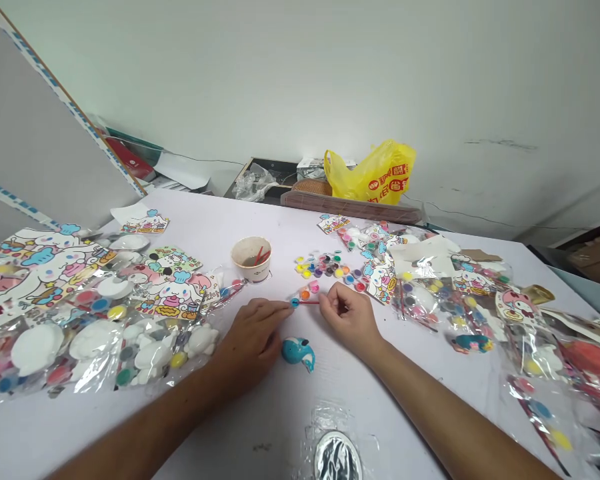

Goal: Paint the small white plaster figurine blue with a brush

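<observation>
Pinched in my right hand [347, 315] is a thin red paintbrush [310, 303], its tip pointing left into a small blue paint pot [295, 303]. The fingertips of my left hand [255, 337] reach that pot's left side and press on it. Orange and pink paint pots [305, 294] adjoin the blue one. Just right of my left thumb, a blue whale-shaped figure [297, 352] lies on the white table [260, 427]. Behind my left hand stands a paper cup [251, 259] of cloudy water with red brushes in it.
Many small paint pots [325, 263] sit beyond my right hand. Packaged white figures [153, 353] cover the left side, more packs [425, 300] the right. A yellow bag [375, 177] stands at the back. A round silver-coloured object [337, 457] lies near the front.
</observation>
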`<state>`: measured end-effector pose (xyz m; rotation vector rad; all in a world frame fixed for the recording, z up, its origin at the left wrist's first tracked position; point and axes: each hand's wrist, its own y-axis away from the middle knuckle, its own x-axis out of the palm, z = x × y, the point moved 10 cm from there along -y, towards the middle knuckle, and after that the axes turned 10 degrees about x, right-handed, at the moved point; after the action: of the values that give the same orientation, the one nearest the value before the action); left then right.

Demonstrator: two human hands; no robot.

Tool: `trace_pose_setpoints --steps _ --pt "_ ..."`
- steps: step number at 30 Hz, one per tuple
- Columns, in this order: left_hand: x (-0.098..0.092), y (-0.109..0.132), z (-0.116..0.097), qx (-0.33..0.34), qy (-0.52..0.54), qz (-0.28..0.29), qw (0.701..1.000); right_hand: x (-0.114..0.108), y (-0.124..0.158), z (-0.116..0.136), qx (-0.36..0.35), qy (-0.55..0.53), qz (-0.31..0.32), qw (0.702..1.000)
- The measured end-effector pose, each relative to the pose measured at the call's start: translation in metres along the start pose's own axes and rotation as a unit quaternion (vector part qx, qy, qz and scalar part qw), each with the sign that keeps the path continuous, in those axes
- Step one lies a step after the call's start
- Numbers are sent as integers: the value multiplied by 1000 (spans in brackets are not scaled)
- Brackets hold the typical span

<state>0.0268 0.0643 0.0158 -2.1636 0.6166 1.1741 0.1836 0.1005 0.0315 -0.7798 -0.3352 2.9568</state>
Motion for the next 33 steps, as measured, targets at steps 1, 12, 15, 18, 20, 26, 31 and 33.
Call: trace_pose_setpoints --steps 1,12,15,18,20,26,31,33 --pt "1 0 -1 4 -6 2 1000 0 0 1 -1 -2 0 1000" --pt "0 1 -9 17 -44 18 999 -5 3 2 -11 -15 -17 1000" --pt "-1 1 -10 19 -53 19 998 -5 3 1 -9 -19 -15 1000" --pt "1 2 -10 22 -69 26 997 -4 3 1 -9 -24 -8 1000" --pt "3 2 -10 22 -78 32 996 -2 3 1 -6 -29 -1 1000" --pt "3 2 -11 21 -78 32 996 -1 -1 -3 25 -59 17 998" --pt "2 3 -11 17 -82 34 996 0 -3 -7 45 -82 25 995" --pt "2 3 -12 19 -83 33 996 1 -4 -8 50 -89 31 994"
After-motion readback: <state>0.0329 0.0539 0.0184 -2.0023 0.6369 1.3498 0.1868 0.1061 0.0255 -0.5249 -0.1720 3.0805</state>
